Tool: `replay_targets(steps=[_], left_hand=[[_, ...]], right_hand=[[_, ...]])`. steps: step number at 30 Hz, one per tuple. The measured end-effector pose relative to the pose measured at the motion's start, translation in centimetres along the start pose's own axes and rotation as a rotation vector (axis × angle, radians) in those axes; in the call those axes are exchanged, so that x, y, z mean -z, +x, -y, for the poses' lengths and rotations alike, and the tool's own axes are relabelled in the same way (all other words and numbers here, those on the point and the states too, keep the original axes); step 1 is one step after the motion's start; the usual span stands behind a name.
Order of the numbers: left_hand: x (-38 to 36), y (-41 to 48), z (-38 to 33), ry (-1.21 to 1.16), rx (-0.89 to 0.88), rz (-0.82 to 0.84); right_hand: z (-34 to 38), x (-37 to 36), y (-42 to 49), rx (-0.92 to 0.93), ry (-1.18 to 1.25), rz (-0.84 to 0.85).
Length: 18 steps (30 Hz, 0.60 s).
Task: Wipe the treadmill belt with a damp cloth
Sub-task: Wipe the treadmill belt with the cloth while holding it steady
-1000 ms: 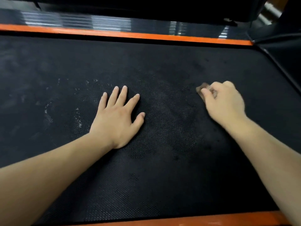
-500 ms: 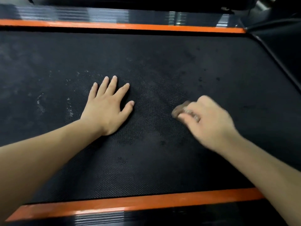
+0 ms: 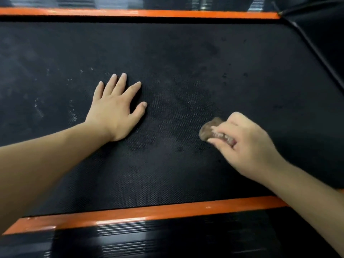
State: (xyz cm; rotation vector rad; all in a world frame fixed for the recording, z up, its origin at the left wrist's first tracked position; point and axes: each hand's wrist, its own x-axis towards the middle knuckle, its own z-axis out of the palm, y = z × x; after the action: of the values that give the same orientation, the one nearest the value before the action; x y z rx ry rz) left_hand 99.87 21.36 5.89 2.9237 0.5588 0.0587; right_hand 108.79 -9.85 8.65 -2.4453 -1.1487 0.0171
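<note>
The black textured treadmill belt (image 3: 186,53) fills most of the view. My left hand (image 3: 115,107) lies flat on it, fingers spread, left of the middle. My right hand (image 3: 245,146) grips a small brown cloth (image 3: 208,130) and presses it onto the belt at the right. Only the cloth's left end shows past my fingers. White specks and smears mark the belt left of my left hand.
An orange side strip (image 3: 130,13) borders the belt at the far edge and another orange strip (image 3: 149,211) at the near edge. A glossy black ribbed side rail (image 3: 149,239) lies nearest me. A dark frame part (image 3: 316,34) angles in at the upper right.
My right hand has dragged the cloth from the far right of the belt toward me and leftward. My left hand has stayed flat in place. The view has tilted down, revealing the near rail.
</note>
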Motion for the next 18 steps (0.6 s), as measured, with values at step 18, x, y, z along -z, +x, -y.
replay_targets(steps=[18], left_hand=[[-1.1,0.3,-5.2,-0.025,-0.106,0.058]], right_hand=[[0.7,-1.3,6.9,-0.241,-0.060,-0.039]])
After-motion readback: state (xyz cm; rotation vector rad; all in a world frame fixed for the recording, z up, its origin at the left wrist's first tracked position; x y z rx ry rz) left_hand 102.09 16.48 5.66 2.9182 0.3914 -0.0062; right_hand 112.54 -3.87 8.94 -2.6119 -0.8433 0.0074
